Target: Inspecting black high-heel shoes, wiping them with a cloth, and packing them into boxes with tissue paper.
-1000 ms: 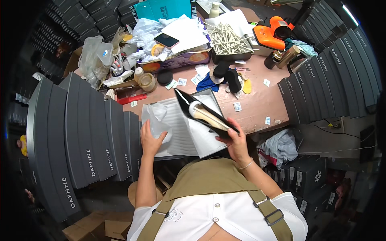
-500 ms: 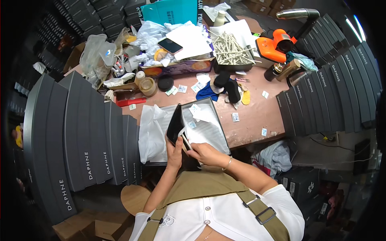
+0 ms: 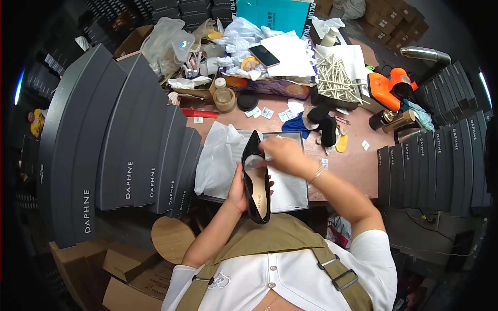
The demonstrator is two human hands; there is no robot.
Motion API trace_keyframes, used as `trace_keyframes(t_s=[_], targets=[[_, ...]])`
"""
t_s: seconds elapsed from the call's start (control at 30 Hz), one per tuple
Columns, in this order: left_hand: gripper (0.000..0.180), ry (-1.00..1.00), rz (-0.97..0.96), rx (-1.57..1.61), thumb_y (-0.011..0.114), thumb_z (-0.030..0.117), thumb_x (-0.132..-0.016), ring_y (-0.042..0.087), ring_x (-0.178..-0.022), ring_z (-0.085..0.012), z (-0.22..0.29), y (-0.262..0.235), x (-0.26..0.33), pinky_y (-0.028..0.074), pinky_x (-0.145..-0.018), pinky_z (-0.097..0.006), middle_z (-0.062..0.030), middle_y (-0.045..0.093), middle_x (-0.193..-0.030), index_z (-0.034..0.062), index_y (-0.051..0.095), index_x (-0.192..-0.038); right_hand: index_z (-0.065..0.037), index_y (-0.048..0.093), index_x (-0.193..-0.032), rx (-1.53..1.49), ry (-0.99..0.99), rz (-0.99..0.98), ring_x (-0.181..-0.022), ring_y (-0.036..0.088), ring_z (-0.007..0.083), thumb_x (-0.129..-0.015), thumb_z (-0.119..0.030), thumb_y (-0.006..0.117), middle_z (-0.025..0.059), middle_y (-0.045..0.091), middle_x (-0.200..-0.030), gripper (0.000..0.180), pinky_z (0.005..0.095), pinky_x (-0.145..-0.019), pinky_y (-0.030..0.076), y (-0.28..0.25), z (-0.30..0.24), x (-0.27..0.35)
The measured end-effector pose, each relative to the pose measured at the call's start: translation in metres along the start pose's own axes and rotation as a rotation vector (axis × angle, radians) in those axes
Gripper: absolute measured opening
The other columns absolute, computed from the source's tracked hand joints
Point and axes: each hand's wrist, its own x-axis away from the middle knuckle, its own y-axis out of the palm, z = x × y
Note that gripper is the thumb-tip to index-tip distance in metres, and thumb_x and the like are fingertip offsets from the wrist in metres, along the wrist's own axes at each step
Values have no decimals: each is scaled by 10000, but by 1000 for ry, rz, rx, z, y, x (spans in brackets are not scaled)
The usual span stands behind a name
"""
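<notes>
1. Over the near edge of an open grey box [image 3: 308, 199], in front of the person's apron, one black shoe [image 3: 258, 189] is held with its pointed toe away from the body and its beige insole facing up.
2. The left hand [image 3: 237, 192] has a firm grip around the shoe's middle, thumb on one side, fingertips showing on the other.
3. The right hand [image 3: 284, 154] is curled at the front of the shoe's opening, beside a pale insert [image 3: 253, 162]; its fingers are partly hidden, so whether its grip pinches anything cannot be told.
4. The shoe looks light, with a stiff sole and a smooth upper that may slip or scuff. The sides at mid-length seem the safest hold; the insert seems soft.
5. White tissue [image 3: 220, 160], thin and probably easily torn, spreads over the box's left part.
6. Counted on the pinkish tabletop [image 3: 353, 171]: one open box, one phone [image 3: 265, 55] on piled papers, one orange tool [image 3: 381, 88], one round black lid [image 3: 248, 101], one blue cloth [image 3: 294, 126]. The white sticks [image 3: 337, 78] overlap too much to count.
</notes>
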Motion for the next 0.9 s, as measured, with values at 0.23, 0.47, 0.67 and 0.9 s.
trace_keyframes(t_s=[0.23,0.47,0.67,0.9], targets=[[732,-37,199,65,284,686,-901,568,-1059,-340,-55,1,17,469,-860,-571,-139,524,-1265,123,388,-1357,-83,523,-763,192,-175,-83,-564,608,204,-783,-187,548,48,541,-674,109,345,-512,465,67,-38,39],[683,150,272,55,347,630,-917,580,-1048,-327,-54,-7,14,478,-879,-511,-150,562,-1208,66,474,-1279,-90,514,-742,-19,-143,69,-552,607,225,-719,-201,650,57,544,-661,177,363,-502,471,35,-46,66],[758,110,332,33,434,675,-827,610,-930,-348,-32,-14,26,498,-883,-505,-201,611,-988,-5,551,-1139,-82,567,-757,71,279,-68,-612,625,308,-743,-199,660,122,616,-727,150,411,-523,479,138,19,103],[704,137,185,-6,369,622,-905,611,-957,-305,-39,-33,28,502,-863,-442,-172,606,-1061,3,493,-1218,-87,559,-832,-207,13,46,-691,632,269,-793,-224,619,61,592,-750,154,406,-582,487,75,-42,58]])
